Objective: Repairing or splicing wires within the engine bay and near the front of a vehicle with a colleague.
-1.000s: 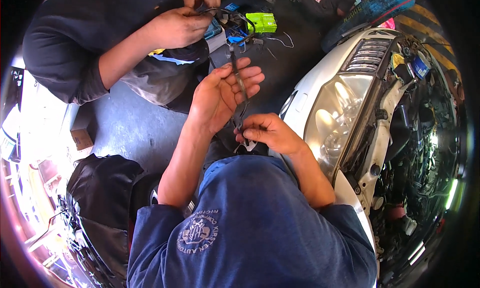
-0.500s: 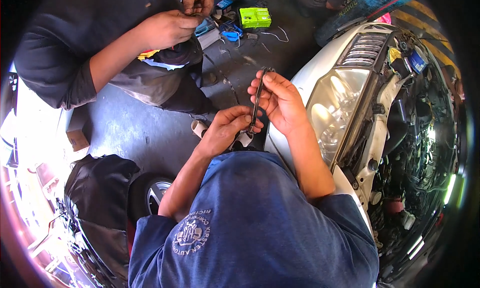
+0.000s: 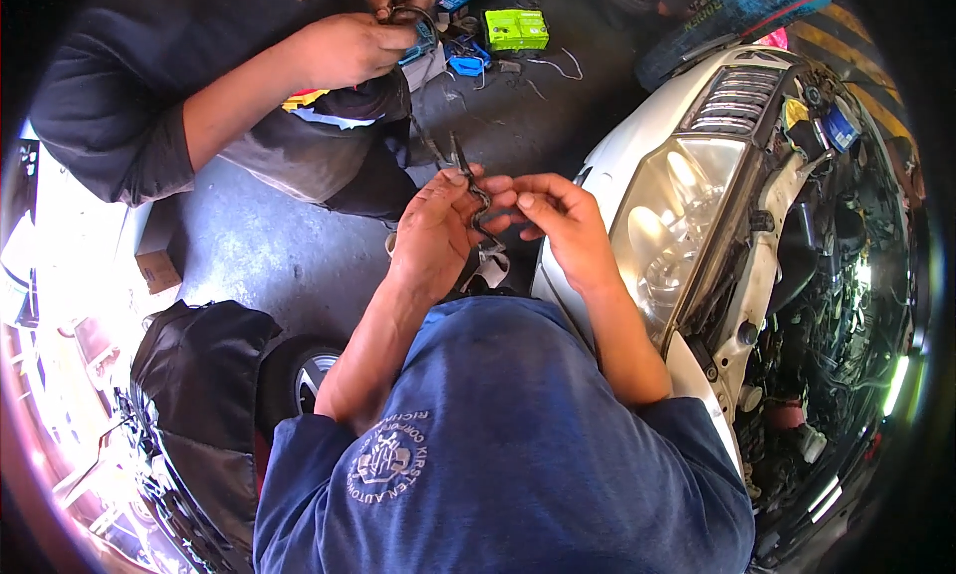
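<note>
The left hand (image 3: 433,237) and the right hand (image 3: 563,226) are raised together in front of the chest, fingertips nearly meeting. Both hands are closed on a thin dark wire (image 3: 480,204), which runs roughly upright between them: the left thumb and fingers pinch its upper section, and the right fingertips press against it from the other side. The upper end of the wire projects above the left hand; the lower end drops toward a small pale connector (image 3: 493,260) just below the hands, and whether the two are joined cannot be determined. The wire is held above the grey concrete floor (image 3: 269,255), to the left of a white car front (image 3: 637,136) with a clear headlamp (image 3: 677,216) and an exposed engine bay (image 3: 836,275). Across the floor, a second person in a dark sleeve (image 3: 110,106) works with both hands on a dark cable bundle (image 3: 403,16). A green box (image 3: 516,28) and a blue part (image 3: 466,64) lie on the floor near that person. A black cover (image 3: 199,395) lies at lower left, beside a wheel (image 3: 309,375).
</note>
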A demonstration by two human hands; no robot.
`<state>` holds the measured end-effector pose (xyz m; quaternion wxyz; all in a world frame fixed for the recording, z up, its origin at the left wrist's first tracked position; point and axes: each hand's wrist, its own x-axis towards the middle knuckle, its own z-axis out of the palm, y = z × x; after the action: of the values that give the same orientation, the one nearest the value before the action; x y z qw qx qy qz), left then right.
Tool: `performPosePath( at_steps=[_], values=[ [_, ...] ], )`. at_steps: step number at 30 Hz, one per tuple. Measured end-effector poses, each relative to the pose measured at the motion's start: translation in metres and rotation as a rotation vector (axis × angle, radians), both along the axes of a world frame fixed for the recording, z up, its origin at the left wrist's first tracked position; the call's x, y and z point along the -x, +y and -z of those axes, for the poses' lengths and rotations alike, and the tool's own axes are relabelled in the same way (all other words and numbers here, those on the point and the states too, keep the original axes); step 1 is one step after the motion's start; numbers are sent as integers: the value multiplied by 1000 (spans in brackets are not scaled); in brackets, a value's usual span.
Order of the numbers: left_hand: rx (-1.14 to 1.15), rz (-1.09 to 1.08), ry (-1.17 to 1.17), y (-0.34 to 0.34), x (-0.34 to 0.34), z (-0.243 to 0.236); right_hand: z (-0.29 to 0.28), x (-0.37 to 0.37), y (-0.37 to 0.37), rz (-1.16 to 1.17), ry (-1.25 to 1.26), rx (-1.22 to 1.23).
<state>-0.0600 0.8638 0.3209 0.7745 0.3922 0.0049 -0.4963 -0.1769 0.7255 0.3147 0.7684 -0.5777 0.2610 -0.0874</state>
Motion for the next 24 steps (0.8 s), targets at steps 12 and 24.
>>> performPosePath(
  at_steps=[12,24],
  values=[
    [82,-132,241,-15,-8,-7,13,3,18,-60,6,427],
    [-198,211,-687,12,8,-19,-3,1,11,-6,-237,-468]
  ],
)
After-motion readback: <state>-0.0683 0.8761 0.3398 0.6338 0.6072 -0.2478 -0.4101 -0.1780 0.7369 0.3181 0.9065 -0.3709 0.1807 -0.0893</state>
